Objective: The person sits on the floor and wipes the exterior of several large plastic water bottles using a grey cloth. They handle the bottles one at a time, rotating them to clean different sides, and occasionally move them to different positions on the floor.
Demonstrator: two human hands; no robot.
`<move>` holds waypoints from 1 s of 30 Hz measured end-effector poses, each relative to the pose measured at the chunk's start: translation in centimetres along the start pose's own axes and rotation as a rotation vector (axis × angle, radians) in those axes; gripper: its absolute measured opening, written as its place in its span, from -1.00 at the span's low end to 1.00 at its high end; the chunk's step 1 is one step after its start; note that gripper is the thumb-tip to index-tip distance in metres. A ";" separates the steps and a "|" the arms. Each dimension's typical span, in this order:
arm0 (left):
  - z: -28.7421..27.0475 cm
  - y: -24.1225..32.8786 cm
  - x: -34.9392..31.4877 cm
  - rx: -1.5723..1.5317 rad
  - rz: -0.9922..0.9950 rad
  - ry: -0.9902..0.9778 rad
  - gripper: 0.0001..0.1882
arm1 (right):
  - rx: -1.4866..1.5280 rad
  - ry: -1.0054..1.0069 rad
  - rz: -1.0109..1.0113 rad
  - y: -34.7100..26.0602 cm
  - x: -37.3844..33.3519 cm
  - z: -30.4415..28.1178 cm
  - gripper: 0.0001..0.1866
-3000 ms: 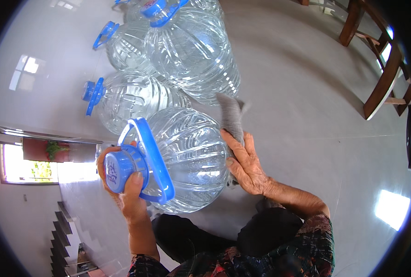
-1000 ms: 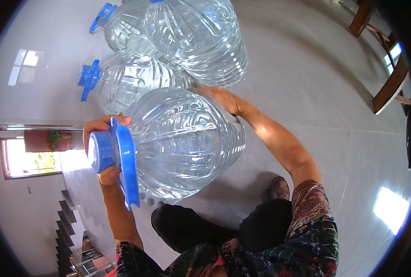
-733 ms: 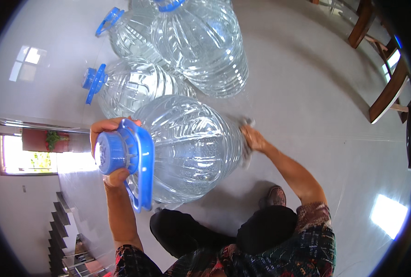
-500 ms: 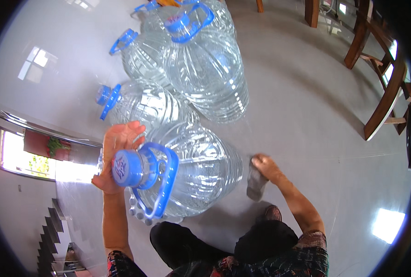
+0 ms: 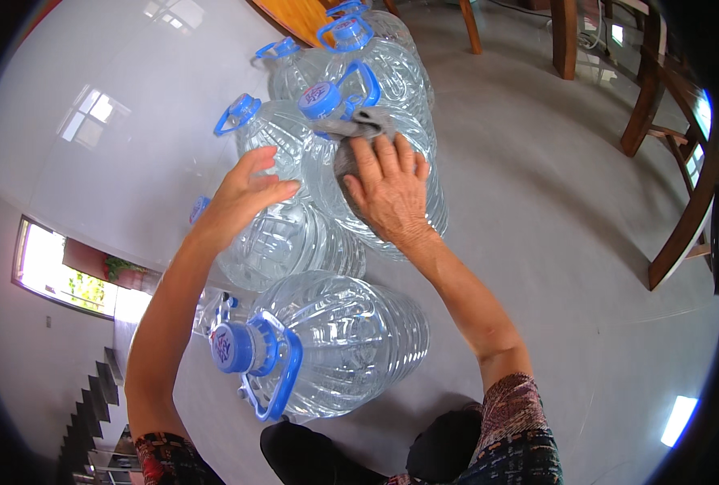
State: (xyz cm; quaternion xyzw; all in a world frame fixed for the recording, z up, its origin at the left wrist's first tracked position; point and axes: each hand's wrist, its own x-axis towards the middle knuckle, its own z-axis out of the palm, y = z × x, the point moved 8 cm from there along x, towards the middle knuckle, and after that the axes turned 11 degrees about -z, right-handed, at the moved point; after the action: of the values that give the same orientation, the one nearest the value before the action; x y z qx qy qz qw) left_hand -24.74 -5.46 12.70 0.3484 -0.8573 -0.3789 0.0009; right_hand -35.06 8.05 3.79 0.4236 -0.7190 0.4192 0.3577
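Observation:
My right hand (image 5: 390,184) lies over a grey cloth (image 5: 346,165), pressing it against the upper side of a big clear water bottle (image 5: 322,179) with a blue cap and carry handle. Part of the cloth drapes around the base of that bottle's neck. My left hand (image 5: 249,192) hovers to the left with fingers apart, holding nothing, above another clear bottle (image 5: 275,246). Nearest to my legs stands a further large bottle (image 5: 343,335), its blue handle (image 5: 288,380) toward me; neither hand touches it.
Several more large bottles (image 5: 388,69) crowd behind. A glossy white wall or panel (image 5: 125,162) runs along the left. Wooden chair legs (image 5: 670,214) stand on the grey floor (image 5: 537,210) at the right. Dark stair steps (image 5: 85,412) show at lower left.
My right hand has moved from beside the near bottle up to a farther one, carrying the cloth. My left hand has left the near bottle's cap and moved forward.

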 end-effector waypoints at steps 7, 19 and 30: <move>3.4 1.2 8.1 0.153 -0.003 0.104 0.27 | 0.500 -0.143 0.769 14.5 -13.6 6.2 -0.56; 6.3 -1.1 11.2 0.245 -0.002 0.011 0.44 | 0.200 -0.254 0.064 6.4 6.0 4.5 -0.66; 7.1 -1.1 11.0 0.084 0.106 0.058 0.43 | 0.507 -0.010 0.177 21.4 -14.9 14.1 -0.51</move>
State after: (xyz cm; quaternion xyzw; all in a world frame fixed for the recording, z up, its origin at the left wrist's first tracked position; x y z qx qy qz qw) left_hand -34.31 -8.01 4.02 0.3129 -0.8894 -0.3317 0.0312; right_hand -51.00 6.10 -21.11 0.4373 -0.6269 0.6134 0.1988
